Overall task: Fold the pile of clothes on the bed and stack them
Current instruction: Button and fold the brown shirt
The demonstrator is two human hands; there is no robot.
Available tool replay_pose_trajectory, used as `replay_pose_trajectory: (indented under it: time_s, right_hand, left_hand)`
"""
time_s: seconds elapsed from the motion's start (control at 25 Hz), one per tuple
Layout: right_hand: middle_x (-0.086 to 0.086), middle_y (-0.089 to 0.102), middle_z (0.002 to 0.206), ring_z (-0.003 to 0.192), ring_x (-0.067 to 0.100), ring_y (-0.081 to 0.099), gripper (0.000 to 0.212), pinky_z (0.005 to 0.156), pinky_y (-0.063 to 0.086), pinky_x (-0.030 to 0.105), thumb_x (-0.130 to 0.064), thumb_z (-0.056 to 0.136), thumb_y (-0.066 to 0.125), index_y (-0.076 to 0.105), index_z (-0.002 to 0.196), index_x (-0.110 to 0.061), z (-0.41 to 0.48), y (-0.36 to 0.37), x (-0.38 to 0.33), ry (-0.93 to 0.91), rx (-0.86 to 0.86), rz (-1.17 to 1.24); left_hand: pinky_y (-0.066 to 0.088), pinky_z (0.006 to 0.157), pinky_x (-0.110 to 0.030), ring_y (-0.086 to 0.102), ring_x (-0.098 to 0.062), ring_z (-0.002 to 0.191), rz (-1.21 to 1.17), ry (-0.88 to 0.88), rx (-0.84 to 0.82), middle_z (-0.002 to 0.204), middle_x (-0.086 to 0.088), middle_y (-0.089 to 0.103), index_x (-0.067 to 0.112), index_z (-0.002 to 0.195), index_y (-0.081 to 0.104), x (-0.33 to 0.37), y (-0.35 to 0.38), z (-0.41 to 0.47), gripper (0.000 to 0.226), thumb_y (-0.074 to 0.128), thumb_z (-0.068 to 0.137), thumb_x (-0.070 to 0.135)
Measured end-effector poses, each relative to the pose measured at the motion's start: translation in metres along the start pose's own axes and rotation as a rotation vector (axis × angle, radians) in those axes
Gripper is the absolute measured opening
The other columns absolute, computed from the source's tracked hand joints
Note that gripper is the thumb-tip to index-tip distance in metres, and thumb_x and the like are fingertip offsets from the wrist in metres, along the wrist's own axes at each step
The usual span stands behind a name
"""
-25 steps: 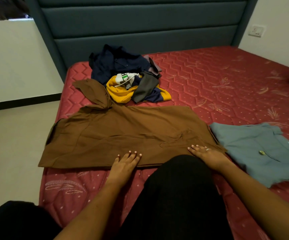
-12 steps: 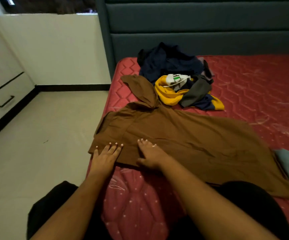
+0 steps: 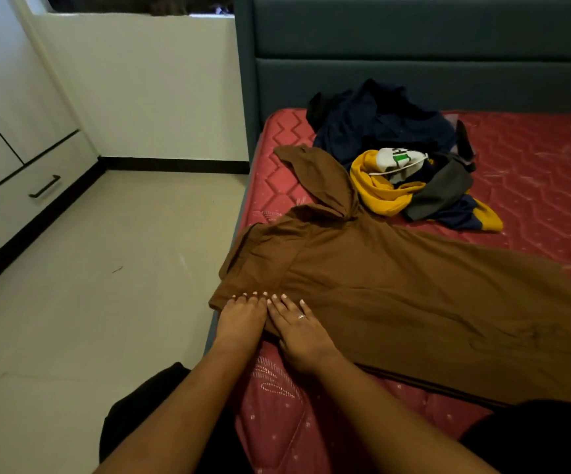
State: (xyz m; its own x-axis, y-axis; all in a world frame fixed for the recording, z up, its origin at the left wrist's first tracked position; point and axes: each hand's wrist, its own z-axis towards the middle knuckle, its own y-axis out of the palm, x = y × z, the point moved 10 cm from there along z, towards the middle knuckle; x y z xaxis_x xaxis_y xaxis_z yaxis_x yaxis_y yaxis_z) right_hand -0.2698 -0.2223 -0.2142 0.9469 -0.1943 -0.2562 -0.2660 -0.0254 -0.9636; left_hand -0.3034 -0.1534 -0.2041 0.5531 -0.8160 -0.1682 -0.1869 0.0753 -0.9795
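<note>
Head view: left hand [image 3: 241, 325] and right hand [image 3: 300, 333] lie just beside each other, fingers straight and flat, pressing on the near left corner of the brown garment [image 3: 396, 295]. This garment is spread across the near part of the red mattress [image 3: 544, 172]. One sleeve extends far, touching the pile of unfolded clothes [image 3: 410, 165] near the headboard [image 3: 414, 46]. A white drawer cabinet [image 3: 20, 196] stands at left, across the floor [image 3: 106, 285].
</note>
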Motion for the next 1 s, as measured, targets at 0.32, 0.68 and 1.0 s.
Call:
replay_pose_trajectory:
  time_s: [0.32, 0.68, 1.0]
  right_hand:
    - [0.003, 0.015, 0.161, 0.148, 0.019, 0.007, 0.061, 0.119, 0.001, 0.038, -0.037, 0.1, 0.041, 0.019, 0.154, -0.019, 0.031, -0.004, -0.025, -0.155, -0.216, 0.249]
    - [0.013, 0.056, 0.135, 0.126, 0.028, 0.049, 0.039, 0.104, 0.034, 0.028, -0.007, 0.09, 0.055, 0.059, 0.128, -0.006, 0.037, -0.109, 0.272, 0.429, 0.183, 0.274]
    - [0.004, 0.049, 0.139, 0.126, 0.027, 0.045, 0.043, 0.1, 0.039, 0.042, -0.03, 0.097, 0.045, 0.045, 0.14, -0.027, -0.137, -0.123, 0.449, 0.752, 0.275, -0.118]
  left_hand:
    - [0.022, 0.114, -0.044, 0.031, -0.027, 0.14, 0.107, -0.21, -0.446, 0.151, -0.004, 0.036, 0.019, 0.146, 0.034, -0.03, -0.022, -0.01, 0.055, 0.046, 0.096, 0.038]
    - [0.047, 0.094, -0.039, 0.054, -0.027, 0.117, -0.464, 0.098, -0.053, 0.13, -0.007, 0.055, 0.019, 0.127, 0.054, 0.117, -0.106, 0.161, 0.035, 0.048, 0.093, 0.022]
    - [0.034, 0.102, -0.05, 0.032, -0.02, 0.135, -0.36, 0.333, 0.033, 0.147, 0.005, 0.037, 0.03, 0.138, 0.043, 0.287, -0.084, 0.222, 0.044, 0.05, 0.095, 0.034]
